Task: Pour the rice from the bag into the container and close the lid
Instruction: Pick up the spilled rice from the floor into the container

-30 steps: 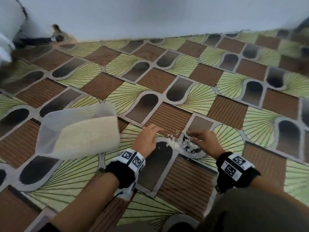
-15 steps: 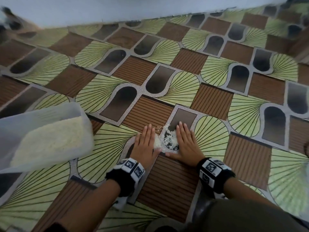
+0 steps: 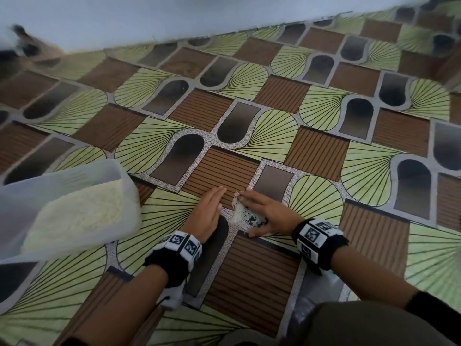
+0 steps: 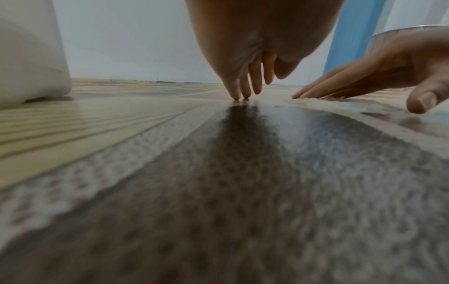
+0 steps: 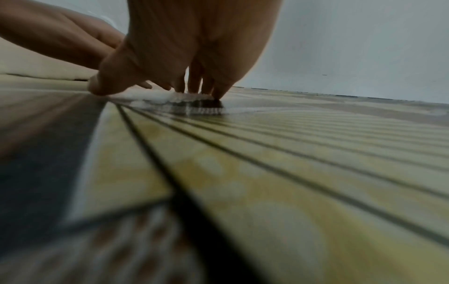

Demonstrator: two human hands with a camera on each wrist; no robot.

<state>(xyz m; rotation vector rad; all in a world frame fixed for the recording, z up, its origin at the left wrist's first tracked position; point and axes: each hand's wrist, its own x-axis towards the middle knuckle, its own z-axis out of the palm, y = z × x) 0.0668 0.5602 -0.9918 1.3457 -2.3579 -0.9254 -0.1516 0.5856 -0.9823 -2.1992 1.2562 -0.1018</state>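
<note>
A translucent plastic container [image 3: 22,196] holding white rice [image 3: 82,216] stands on the patterned floor at the left, its lid off. A small heap of spilled rice [image 3: 239,212] lies on the floor between my hands. My left hand [image 3: 208,211] stands on its edge, fingers straight, fingertips [image 4: 239,96] touching the floor just left of the heap. My right hand [image 3: 264,212] lies flat with straight fingers against the heap's right side, and the rice [image 5: 155,98] is piled under its fingers. The container's wall [image 4: 29,57] shows at the left of the left wrist view. No bag or lid is clearly visible.
Patterned vinyl flooring [image 3: 311,151] runs to a pale wall [image 3: 174,16] at the back. A blue upright [image 4: 350,34] and a metal rim [image 4: 401,32] show behind my right hand. My knee in dark cloth [image 3: 374,325] fills the bottom right.
Both hands went from picking at the spilled rice to lying flat and sweeping it together; now the left hand has turned on edge and the heap sits against the right hand. The view shifted left.
</note>
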